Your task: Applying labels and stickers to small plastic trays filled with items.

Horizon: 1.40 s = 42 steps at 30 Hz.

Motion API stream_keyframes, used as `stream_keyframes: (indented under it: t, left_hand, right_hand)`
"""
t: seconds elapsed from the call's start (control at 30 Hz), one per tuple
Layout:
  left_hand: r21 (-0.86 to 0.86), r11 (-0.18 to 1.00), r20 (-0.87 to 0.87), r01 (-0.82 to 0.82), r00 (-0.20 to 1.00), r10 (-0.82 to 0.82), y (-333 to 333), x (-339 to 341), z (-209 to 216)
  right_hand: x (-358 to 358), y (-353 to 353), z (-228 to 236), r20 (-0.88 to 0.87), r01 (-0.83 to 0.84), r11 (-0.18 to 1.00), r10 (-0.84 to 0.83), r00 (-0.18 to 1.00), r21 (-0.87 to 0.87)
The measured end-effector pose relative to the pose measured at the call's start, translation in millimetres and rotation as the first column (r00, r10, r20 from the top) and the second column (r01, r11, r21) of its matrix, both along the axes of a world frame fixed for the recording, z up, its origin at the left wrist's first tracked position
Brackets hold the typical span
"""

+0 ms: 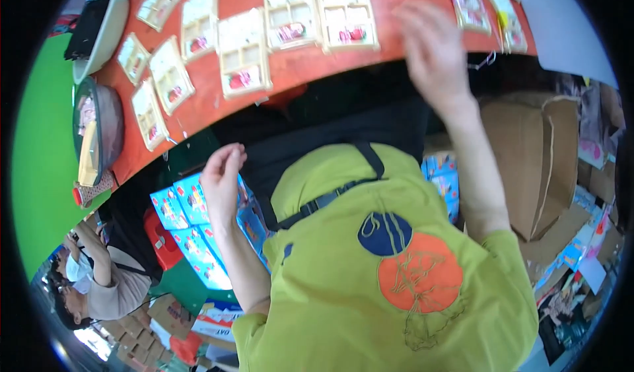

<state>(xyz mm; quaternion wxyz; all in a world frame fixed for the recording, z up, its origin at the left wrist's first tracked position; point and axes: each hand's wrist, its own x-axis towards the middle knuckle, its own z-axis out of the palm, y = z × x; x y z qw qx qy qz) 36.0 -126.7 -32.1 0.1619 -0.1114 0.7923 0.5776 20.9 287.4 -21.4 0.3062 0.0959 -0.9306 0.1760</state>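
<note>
Head view: the right hand (432,55) reaches out over the red counter (389,42), in the gap between two groups of pale divided trays (337,15), and motion blur softens it, so I cannot tell whether its fingers are open, closed or touching anything. The left hand (223,174) is off the near edge of the counter, its fingers curled in toward the thumb; whether something small is pinched there cannot be made out. The trays lie flat on the counter, most of them spread to the left of the right hand and a few to its right; several on the left have a small red-and-pink piece in the compartment nearest the wearer. At the counter's left end, a dark tub (115,128) has pale pieces in it, and a white basin (117,25) with black contents stands farther back. Blue patterned packages (191,203) are below and around the left hand, with a red object (162,240) just beside them. A brown cardboard box (518,161) stands to the right of the right forearm. A person in a light top (125,293) is at the lower left.
</note>
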Motion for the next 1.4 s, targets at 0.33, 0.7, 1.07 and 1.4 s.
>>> stream_keyframes:
  t: [0.33,0.7,1.07,1.4]
  left_hand:
    - [-0.013,0.997,-0.125,0.082,0.989,-0.083,32.0,1.8,22.0]
    - [-0.690,0.723,-0.659,-0.008,0.419,-0.624,89.1,-51.2,25.0]
    - [-0.779,0.625,-0.581,-0.047,0.426,-0.693,93.4,-65.9,-0.1]
    - [-0.759,0.641,-0.599,-0.115,0.509,-0.618,84.6,-80.9,0.8]
  right_hand:
    - [-32.4,-57.7,-1.7,0.183,-0.055,0.992,0.034,0.983,0.110]
    - [-92.1,-98.9,11.3,0.246,-0.102,0.969,0.045,0.968,0.224]
    - [-82.1,-82.1,13.1,0.230,-0.048,0.985,0.009,0.973,0.165]
    - [-78.8,-70.3,6.4,0.377,0.039,0.993,-0.080,0.923,0.115]
